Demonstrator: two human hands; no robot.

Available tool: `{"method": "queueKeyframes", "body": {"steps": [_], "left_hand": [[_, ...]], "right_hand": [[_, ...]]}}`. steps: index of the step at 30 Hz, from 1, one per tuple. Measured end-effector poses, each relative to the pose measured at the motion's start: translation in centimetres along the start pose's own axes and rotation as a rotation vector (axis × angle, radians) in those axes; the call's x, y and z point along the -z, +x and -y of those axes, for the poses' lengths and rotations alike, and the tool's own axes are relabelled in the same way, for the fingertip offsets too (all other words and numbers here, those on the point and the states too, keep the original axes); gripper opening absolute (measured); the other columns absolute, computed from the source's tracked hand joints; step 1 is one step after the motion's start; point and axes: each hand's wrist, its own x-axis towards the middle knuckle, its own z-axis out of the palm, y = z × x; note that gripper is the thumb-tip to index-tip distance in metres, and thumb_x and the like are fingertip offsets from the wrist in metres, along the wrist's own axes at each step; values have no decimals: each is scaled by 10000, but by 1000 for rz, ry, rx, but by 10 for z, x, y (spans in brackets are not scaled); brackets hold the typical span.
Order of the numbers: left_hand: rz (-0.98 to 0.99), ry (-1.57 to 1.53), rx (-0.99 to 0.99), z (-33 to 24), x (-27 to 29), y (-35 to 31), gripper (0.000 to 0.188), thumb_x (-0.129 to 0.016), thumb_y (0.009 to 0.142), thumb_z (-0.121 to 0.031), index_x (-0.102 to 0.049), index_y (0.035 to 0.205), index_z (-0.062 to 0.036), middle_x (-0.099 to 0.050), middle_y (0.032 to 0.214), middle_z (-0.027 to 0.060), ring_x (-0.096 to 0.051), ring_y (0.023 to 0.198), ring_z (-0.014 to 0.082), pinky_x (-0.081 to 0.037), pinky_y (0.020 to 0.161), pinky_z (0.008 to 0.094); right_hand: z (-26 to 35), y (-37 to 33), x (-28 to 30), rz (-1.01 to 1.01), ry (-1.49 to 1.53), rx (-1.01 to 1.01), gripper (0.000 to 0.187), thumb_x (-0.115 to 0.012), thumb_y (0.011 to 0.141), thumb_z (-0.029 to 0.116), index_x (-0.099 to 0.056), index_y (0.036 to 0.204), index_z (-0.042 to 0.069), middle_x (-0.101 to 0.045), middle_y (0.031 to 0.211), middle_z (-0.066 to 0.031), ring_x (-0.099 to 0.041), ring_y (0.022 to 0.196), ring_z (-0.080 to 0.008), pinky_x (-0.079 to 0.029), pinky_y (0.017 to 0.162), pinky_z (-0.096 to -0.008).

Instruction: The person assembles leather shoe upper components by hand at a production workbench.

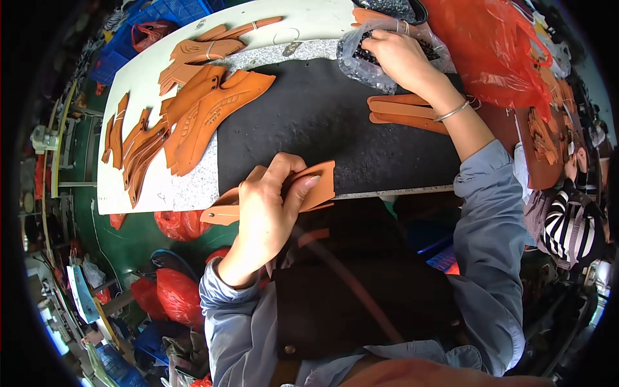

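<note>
My left hand (269, 200) is closed around a folded tan leather piece (319, 182), thumb pressed on its face, at the near edge of the black mat (290, 122). A small dark stud shows at the piece's left end. Far right, my right hand (394, 53) reaches into a clear plastic bag (371, 76) full of small black parts, too small to name. Its fingers are bent and drawn together among them; whether they grip one is hidden. Below that hand, a few long tan leather strips (403, 111) lie on the mat, partly under my forearm.
Stacks of cut brown leather pieces (209, 113) cover the table's left side, with banded bundles (200, 55) behind. A red plastic bag (483, 51) lies at the right. Blue crates (184, 11) stand past the far left edge. Another person in stripes (570, 226) is at the right.
</note>
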Motion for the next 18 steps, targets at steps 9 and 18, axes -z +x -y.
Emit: {"method": "queueKeyframes", "body": {"steps": [9,18], "left_hand": [[-81,18,-202,5,-2,2,195,-712,683,-45,-546,784,-25,-560,698,84,-556,587,212,-454,525,288],[-220,53,-625,4,-3,0,265,-753,613,-114,-566,783,-36,-553,732,66,-504,587,205,-409,495,290]], "right_hand": [[11,-1,30,-102,699,-406,175,-522,846,75,-619,976,9,-643,757,-94,-635,652,-173,-485,586,-271],[114,-38,83,381,1527,-149,115,-587,817,69,-598,816,-45,-636,713,-87,-579,625,-97,-460,584,-228]]}}
